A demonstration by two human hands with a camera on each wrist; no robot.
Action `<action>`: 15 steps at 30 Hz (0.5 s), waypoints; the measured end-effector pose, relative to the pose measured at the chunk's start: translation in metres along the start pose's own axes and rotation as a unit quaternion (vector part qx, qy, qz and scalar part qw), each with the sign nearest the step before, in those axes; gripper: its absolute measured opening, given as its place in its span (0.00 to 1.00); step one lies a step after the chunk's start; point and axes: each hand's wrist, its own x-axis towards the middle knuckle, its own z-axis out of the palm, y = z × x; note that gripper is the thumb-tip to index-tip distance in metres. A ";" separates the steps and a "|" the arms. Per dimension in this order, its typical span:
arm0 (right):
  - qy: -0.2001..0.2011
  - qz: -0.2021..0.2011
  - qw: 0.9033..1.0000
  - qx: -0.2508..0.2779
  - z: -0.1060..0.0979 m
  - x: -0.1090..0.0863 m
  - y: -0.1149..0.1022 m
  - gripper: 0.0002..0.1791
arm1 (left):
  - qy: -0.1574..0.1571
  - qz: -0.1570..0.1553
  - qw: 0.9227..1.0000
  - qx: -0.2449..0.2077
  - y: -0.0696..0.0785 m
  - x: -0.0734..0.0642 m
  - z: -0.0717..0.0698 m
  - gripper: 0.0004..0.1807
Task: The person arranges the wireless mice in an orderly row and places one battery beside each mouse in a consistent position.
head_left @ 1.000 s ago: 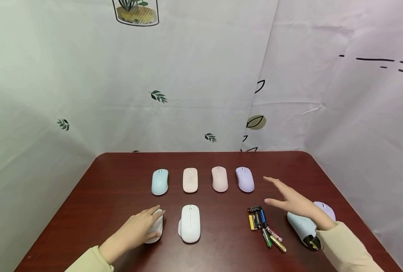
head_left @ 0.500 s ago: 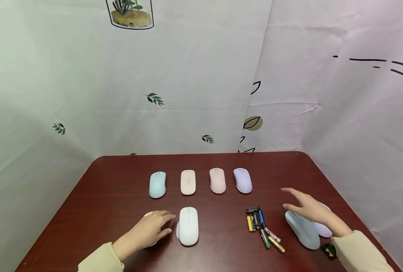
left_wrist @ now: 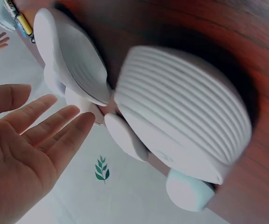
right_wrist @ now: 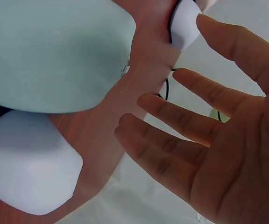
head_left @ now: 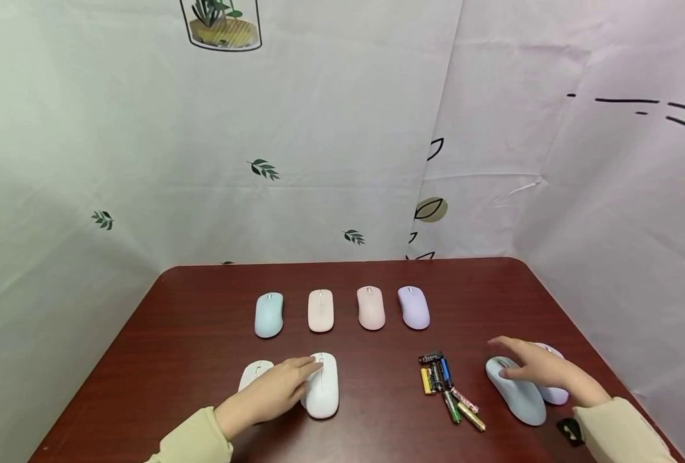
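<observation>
In the head view, my left hand [head_left: 275, 391] reaches over the table with its fingertips overlapping the left side of a white mouse [head_left: 326, 395]. Behind that hand another white mouse [head_left: 256, 371] is partly covered. The left wrist view has the palm [left_wrist: 22, 158] with nothing in it, fingers extended beside a white mouse with a ribbed side [left_wrist: 172, 102]. My right hand [head_left: 545, 370] hovers above a blue-grey mouse [head_left: 518, 399], partly hiding a lavender mouse [head_left: 555, 394]. Its loosely spread fingers stand apart from both mice in the right wrist view.
Across the back of the dark red table [head_left: 204, 302] stand a light blue mouse [head_left: 269, 315], a cream mouse [head_left: 320, 311], a pink mouse [head_left: 371, 308] and a lavender mouse [head_left: 414, 308]. Several batteries [head_left: 433, 378] lie loose between the hands. A white printed cloth [head_left: 319, 128] hangs behind.
My left hand has moved right, from the left white mouse to the other one. My right hand has drawn back to the right and down, over the blue-grey mouse.
</observation>
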 end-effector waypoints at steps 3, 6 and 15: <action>0.009 0.015 1.000 -0.015 0.000 -0.001 0.000 0.31 | 0.015 0.014 1.000 0.012 -0.001 0.001 0.005 0.18; 0.018 0.031 0.999 -0.025 -0.001 -0.002 -0.001 0.31 | 0.015 0.008 1.000 0.022 0.001 0.004 0.006 0.18; 0.026 0.031 0.999 -0.029 0.001 -0.004 0.000 0.33 | -0.024 -0.028 0.996 0.081 0.008 0.011 0.006 0.22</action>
